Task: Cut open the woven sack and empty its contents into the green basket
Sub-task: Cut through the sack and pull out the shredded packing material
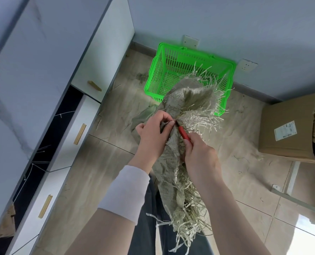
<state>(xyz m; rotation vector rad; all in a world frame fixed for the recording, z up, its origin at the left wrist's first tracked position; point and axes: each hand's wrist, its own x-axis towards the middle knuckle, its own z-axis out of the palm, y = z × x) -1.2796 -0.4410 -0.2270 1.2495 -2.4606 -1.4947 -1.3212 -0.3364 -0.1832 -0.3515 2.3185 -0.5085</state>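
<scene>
A: How far along does this look?

B: Mid-cut, I'd judge. The sack hangs between the two hands, over the floor and in front of the basket. Its edges are frayed into loose strips, so the weave is already partly opened. The left hand pinches a fold of the fabric between thumb and fingertips. The right hand is closed around a red-handled cutter, whose tip is pressed into the fabric right beside that pinch.

A: Anything emptied yet?

B: I can't say for certain. Through the basket's slats I see only pale strands, and the frayed top of the sack overlaps its near rim. What the sack contains is hidden; the lower part looks limp and shredded.

A: So what's left?

B: By my reading, finishing the opening, then tipping the sack over the basket.

A: What's around?

B: White drawers on the left, a cardboard box on the right, well apart from the basket. Stray fibres litter the floor. Nothing blocks the way to the basket; the tangled strips near the blade seem the main nuisance, along with fingers close to the cutter.
</scene>
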